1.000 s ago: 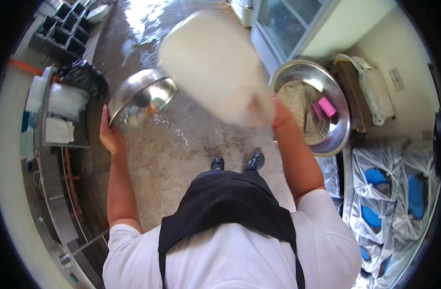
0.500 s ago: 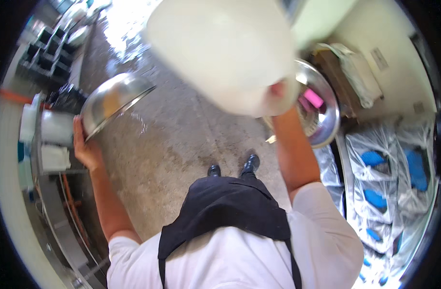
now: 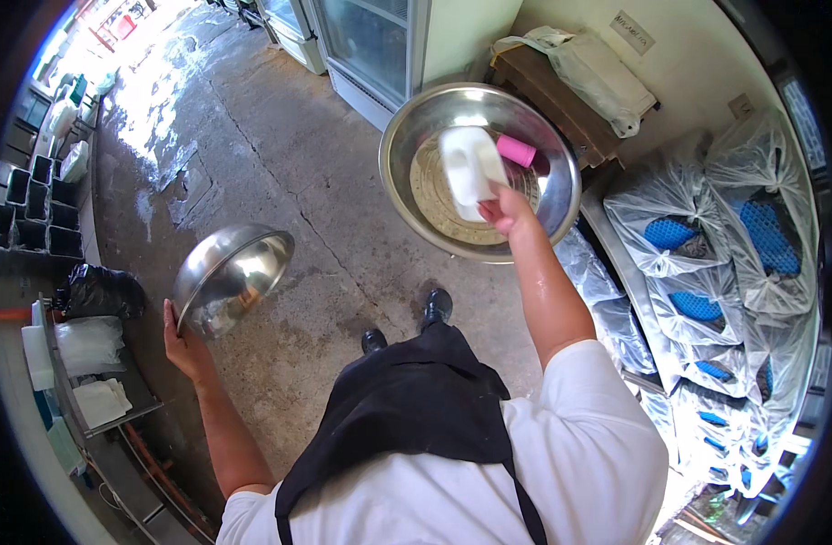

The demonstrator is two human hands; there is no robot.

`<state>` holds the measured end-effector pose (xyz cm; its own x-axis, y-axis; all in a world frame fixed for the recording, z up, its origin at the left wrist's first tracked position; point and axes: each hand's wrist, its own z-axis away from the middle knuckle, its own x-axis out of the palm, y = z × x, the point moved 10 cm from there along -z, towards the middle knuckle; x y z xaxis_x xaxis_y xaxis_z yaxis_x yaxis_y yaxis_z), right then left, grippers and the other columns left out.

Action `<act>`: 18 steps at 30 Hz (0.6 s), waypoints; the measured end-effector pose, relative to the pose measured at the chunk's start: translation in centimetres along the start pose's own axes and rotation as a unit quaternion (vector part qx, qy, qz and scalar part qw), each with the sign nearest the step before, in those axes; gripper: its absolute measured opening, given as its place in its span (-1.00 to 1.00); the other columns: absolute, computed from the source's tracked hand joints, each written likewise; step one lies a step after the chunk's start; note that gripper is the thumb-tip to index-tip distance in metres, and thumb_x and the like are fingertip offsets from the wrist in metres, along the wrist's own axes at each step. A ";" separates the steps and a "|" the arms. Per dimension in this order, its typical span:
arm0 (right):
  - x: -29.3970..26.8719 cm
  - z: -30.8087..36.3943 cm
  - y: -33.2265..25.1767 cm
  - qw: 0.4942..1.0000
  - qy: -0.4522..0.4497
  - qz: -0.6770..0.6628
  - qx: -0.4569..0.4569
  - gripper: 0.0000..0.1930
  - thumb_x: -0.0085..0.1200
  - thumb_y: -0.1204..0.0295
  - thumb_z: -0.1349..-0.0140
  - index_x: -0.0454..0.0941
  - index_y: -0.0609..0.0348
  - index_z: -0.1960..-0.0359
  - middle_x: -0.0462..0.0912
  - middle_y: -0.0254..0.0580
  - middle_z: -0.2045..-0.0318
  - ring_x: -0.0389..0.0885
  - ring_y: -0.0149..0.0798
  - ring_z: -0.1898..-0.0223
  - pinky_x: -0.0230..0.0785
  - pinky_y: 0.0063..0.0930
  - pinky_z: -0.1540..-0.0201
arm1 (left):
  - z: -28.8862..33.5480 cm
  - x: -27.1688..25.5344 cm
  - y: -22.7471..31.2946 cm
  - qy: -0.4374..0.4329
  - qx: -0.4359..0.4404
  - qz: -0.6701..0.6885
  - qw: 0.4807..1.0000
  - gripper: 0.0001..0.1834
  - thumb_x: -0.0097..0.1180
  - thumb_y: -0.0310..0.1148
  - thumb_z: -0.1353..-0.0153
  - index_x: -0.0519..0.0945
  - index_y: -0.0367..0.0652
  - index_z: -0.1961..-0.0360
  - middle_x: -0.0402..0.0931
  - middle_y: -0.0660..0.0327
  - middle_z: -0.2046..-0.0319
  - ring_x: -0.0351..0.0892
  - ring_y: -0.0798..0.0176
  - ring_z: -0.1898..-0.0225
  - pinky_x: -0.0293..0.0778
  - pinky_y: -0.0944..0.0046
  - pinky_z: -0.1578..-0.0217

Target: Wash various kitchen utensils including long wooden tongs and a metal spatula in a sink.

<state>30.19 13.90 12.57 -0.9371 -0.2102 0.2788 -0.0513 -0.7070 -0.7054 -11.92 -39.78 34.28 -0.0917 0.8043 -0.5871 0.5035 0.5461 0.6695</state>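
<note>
At the left, my left hand (image 3: 187,350) grips a shiny steel bowl (image 3: 239,277) by its rim. The bowl is tipped on its side, in the air over the floor. My right hand (image 3: 505,211) reaches forward and is closed on one end of a blurred white plastic container (image 3: 469,168). That container is over or inside a wide metal basin (image 3: 398,173); whether it touches the bottom I cannot tell. Beside it in the basin lies a bright pink cylindrical thing (image 3: 516,151).
A shelf unit (image 3: 116,413) with plastic bags stands at the left. Black crates (image 3: 48,204) are farther back. Clear plastic bags with blue mesh pieces (image 3: 698,307) line the right side. A brown box (image 3: 561,95) and a glass-door fridge (image 3: 366,45) stand beyond the basin.
The white container has gone from close before my view down to the basin, in my right hand. The steel bowl has tilted further, showing its inside. My view has turned rightward.
</note>
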 end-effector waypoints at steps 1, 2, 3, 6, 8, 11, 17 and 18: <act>-4.5 -2.7 1.1 0.997 0.070 -0.009 0.006 -0.72 0.15 0.21 -0.29 0.57 -0.03 0.03 0.68 -0.30 0.24 0.63 -0.41 0.29 0.51 -0.41 0.27 | -0.1 1.2 0.5 -0.013 0.012 -0.018 1.000 -0.63 -0.01 -0.51 -0.36 0.52 -0.35 -0.16 0.58 0.02 -0.09 0.58 0.25 -0.08 0.42 0.33 -0.10; -8.1 -4.4 1.6 0.990 0.131 0.047 0.008 -0.72 0.14 0.25 -0.27 0.54 -0.01 0.03 0.65 -0.27 0.26 0.63 -0.37 0.33 0.52 -0.39 0.36 | -0.1 2.0 0.7 -0.013 0.015 -0.024 1.000 -0.63 -0.01 -0.51 -0.36 0.52 -0.35 -0.16 0.58 0.02 -0.09 0.58 0.25 -0.08 0.42 0.33 -0.10; -10.8 -6.1 1.9 0.979 0.174 0.102 -0.013 -0.72 0.15 0.27 -0.24 0.55 -0.01 0.04 0.64 -0.29 0.31 0.61 -0.34 0.41 0.48 -0.41 0.45 | 0.1 2.8 1.3 -0.019 0.032 -0.020 0.999 -0.63 -0.02 -0.51 -0.36 0.52 -0.35 -0.16 0.58 0.02 -0.09 0.58 0.25 -0.08 0.41 0.32 -0.10; -16.6 -10.3 2.5 0.960 0.226 0.165 -0.025 -0.73 0.16 0.30 -0.19 0.57 0.05 0.09 0.64 -0.28 0.35 0.61 -0.32 0.44 0.45 -0.43 0.49 | 0.1 5.5 4.8 -0.036 0.047 -0.037 0.998 -0.63 -0.03 -0.51 -0.36 0.52 -0.34 -0.17 0.57 0.02 -0.10 0.57 0.23 -0.09 0.40 0.32 -0.12; -20.5 -14.3 2.8 0.944 0.235 0.225 -0.046 -0.73 0.17 0.30 -0.16 0.60 0.09 0.13 0.65 -0.26 0.36 0.62 -0.32 0.42 0.44 -0.40 0.49 | -0.4 7.7 7.4 -0.048 0.044 -0.056 0.996 -0.63 -0.04 -0.52 -0.36 0.52 -0.34 -0.17 0.57 0.02 -0.10 0.57 0.22 -0.10 0.39 0.31 -0.13; -23.3 -18.0 3.3 0.920 0.246 0.297 -0.067 -0.62 0.20 0.20 -0.13 0.64 0.22 0.12 0.69 -0.08 0.27 0.67 -0.19 0.26 0.48 -0.31 0.26 | -1.0 10.0 10.8 -0.055 0.042 -0.071 0.995 -0.62 -0.03 -0.53 -0.34 0.51 -0.34 -0.17 0.57 0.02 -0.11 0.56 0.22 -0.11 0.38 0.31 -0.15; -25.2 -21.8 4.1 0.851 0.243 0.460 -0.070 -0.46 0.17 0.03 -0.12 0.65 0.31 0.09 0.70 0.15 0.18 0.68 0.05 0.08 0.45 -0.20 -0.01 | -2.0 14.4 15.1 -0.070 0.065 -0.131 0.987 -0.59 -0.03 -0.55 -0.32 0.51 -0.31 -0.19 0.57 0.02 -0.10 0.55 0.23 -0.12 0.37 0.30 -0.17; -26.7 -22.3 4.3 0.822 0.252 0.509 -0.049 -0.48 0.19 0.03 -0.12 0.66 0.29 0.12 0.70 0.04 0.27 0.67 -0.05 0.20 0.47 -0.24 0.14 | -2.2 15.3 15.6 -0.075 0.056 -0.112 0.989 -0.58 -0.05 -0.58 -0.31 0.51 -0.30 -0.19 0.57 0.02 -0.10 0.55 0.23 -0.12 0.37 0.30 -0.17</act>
<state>47.26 31.60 -12.43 -0.5351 -0.3353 -0.7754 0.8428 -0.2748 -0.4628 -7.42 -18.41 36.70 -0.0867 0.6177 -0.7816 0.5773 0.6706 0.4659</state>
